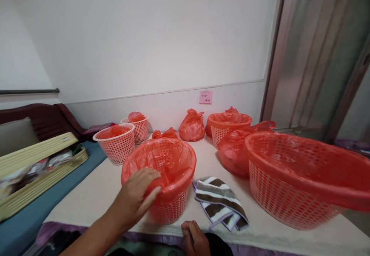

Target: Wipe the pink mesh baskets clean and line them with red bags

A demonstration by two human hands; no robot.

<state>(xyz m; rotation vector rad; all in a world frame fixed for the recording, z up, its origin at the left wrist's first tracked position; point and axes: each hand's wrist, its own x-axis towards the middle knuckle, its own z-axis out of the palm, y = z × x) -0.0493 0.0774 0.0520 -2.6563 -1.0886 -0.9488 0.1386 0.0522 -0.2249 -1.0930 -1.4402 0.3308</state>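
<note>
A round perforated plastic basket (170,211) stands in front of me with a red plastic bag (173,163) lining it and folded over its rim. My left hand (140,190) lies on the bag at the near left of the rim, fingers stretched out and thumb apart. Low at the table's front edge, my right hand (195,238) is curled closed, apart from the basket, with nothing visible in it. A folded striped cloth (221,202) in brown, grey and white lies just right of the basket.
A large red oval basket (289,202) stands at the right, beside a tied red bag (234,152). Behind are another lined basket (219,133), a knotted red bag (191,127) and two lined baskets (118,148) at left. A long yellow box (37,188) lies farther left.
</note>
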